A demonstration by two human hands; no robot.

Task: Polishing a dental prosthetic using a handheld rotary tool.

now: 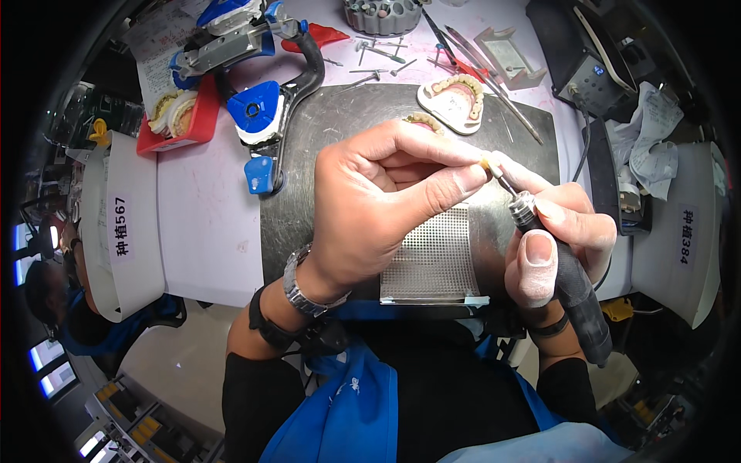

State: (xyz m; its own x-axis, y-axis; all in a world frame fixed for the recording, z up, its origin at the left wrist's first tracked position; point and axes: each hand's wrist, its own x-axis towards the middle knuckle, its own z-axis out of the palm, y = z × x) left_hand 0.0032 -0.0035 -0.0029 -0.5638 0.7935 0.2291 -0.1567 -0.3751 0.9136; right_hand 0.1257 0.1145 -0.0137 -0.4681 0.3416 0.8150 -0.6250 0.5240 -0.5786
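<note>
Between thumb and index finger, my left hand [378, 193] pinches a small yellowish dental crown [485, 163], mostly covered by the fingertips. My right hand [563, 231] grips a dark rotary handpiece [579, 301] like a pen. Its thin bur points up-left and meets or nearly meets the crown; contact is too small to tell. Both hands are close together above a perforated metal grille [431, 258] set in a grey metal work plate [309, 154]. Just beyond them lies a dental arch model with teeth [455, 104]. A second row of teeth [423, 121] is partly hidden behind my left hand.
At the left stand a blue-and-white articulator [255, 112] and a red tray [193, 123] with dental models. Loose burs [378, 52], a grey bur stand [382, 15] and slim tools [517, 116] lie at the back. A control unit [590, 77] sits right.
</note>
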